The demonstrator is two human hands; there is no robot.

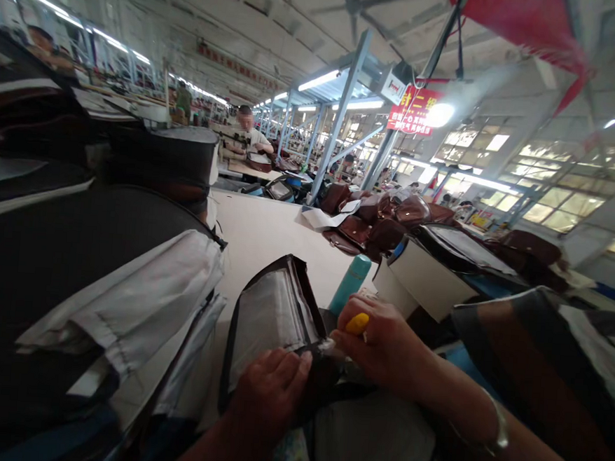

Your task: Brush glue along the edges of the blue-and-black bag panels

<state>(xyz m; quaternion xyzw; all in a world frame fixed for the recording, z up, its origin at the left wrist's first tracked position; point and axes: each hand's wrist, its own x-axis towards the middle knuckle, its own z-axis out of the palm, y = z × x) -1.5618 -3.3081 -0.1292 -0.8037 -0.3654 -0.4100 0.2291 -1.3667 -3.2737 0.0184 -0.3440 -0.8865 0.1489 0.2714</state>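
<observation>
Left hand (270, 382) holds the bag (263, 319) edge; right hand (371, 333) grips a yellow handle (357, 324) (white tabletop (265, 227) beyond).

White tabletop (265, 231); turquoise bottle (350, 283), base hidden. Brown bags (354, 229) heaped beyond, white sheet (323, 219) at their edge. Red sign (413, 111) beside pale-blue frame (341, 113); ceiling fan (355, 5) above. Farther back, a worker (253, 140) in light shirt.

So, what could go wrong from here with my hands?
Your right hand, close to the teal bottle, might knock it over. That hand also grips a yellow object; I can't see its tip, but if sharp, it could nick your nearby left hand.
</observation>
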